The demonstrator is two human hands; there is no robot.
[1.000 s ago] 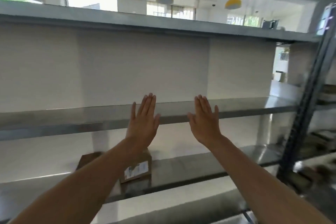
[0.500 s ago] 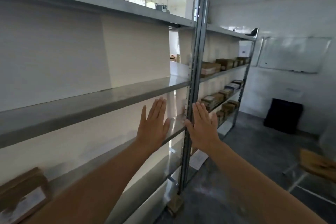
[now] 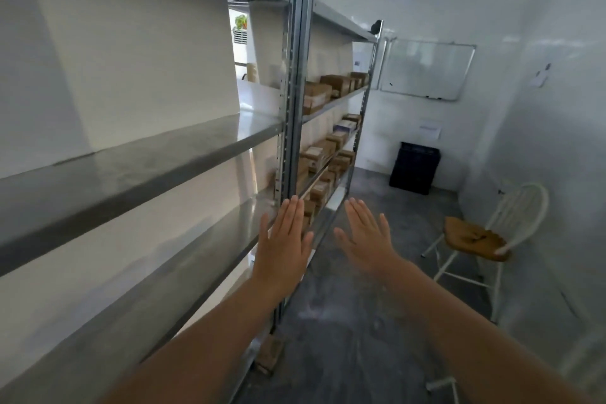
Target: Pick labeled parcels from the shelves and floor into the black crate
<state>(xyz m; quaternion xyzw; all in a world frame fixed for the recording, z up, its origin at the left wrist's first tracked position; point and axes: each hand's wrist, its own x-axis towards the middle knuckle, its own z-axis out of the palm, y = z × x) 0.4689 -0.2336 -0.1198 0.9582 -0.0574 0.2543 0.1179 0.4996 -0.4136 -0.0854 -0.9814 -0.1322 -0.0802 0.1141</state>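
Both hands are raised flat, fingers spread wide and empty: the left hand [image 3: 283, 244] sits before the shelves [image 3: 141, 154] and their steel upright [image 3: 296, 75], the right hand [image 3: 367, 236] over bare floor [image 3: 370, 321]. Beyond the fingertips, brown parcels [image 3: 316, 97] fill three far shelf levels, too blurred to count. One black crate [image 3: 414, 167] stands far ahead, one chair [image 3: 485, 239] to the right.

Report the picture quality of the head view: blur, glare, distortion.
Head view: wide-angle lens bends the shelf upright and walls; motion blur smears the chair and near shelf edges; glare washes the whiteboard; parcels too soft to read labels; left hand and right hand fairly sharp, open and empty.
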